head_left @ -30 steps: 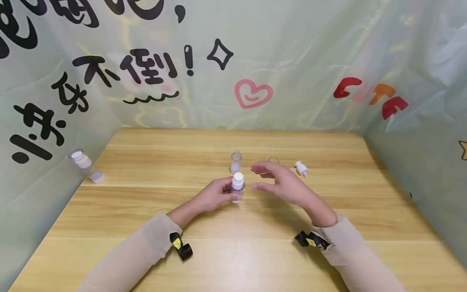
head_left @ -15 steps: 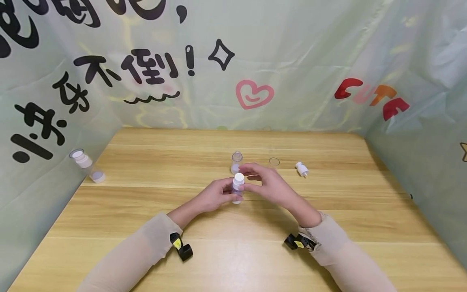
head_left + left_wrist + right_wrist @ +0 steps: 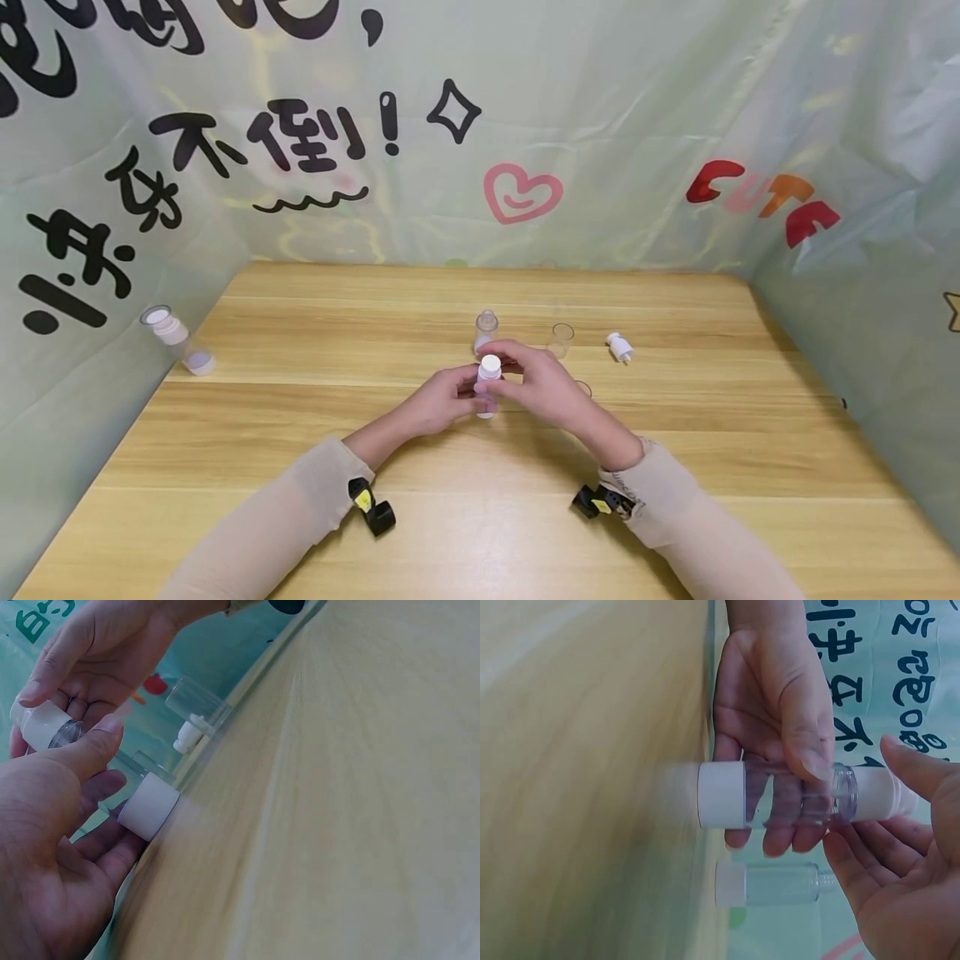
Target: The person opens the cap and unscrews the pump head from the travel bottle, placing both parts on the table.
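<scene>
A clear bottle with a white base (image 3: pixel 722 795) stands upright at the table's middle in the head view. My left hand (image 3: pixel 442 402) grips its clear body, thumb in front and fingers behind. On its neck sits a white pump top (image 3: pixel 490 367), which my right hand (image 3: pixel 543 383) pinches between thumb and fingers. The right wrist view shows the left thumb across the clear wall and the right fingers round the pump top (image 3: pixel 877 793). A second clear bottle (image 3: pixel 780 884), open at its threaded neck, stands just behind the held one.
A third bottle (image 3: pixel 180 342) with a white top stands at the table's left edge. Right of the middle are a clear cap (image 3: pixel 561 342) and a loose white pump (image 3: pixel 619 347). Another clear rim (image 3: pixel 585 388) shows beside the right wrist. Printed sheeting walls the table's back and sides.
My right hand has moved left from beside the bottle and now pinches its white pump top. The clear cap and rim behind that hand have come into view. The left hand has stayed in place.
</scene>
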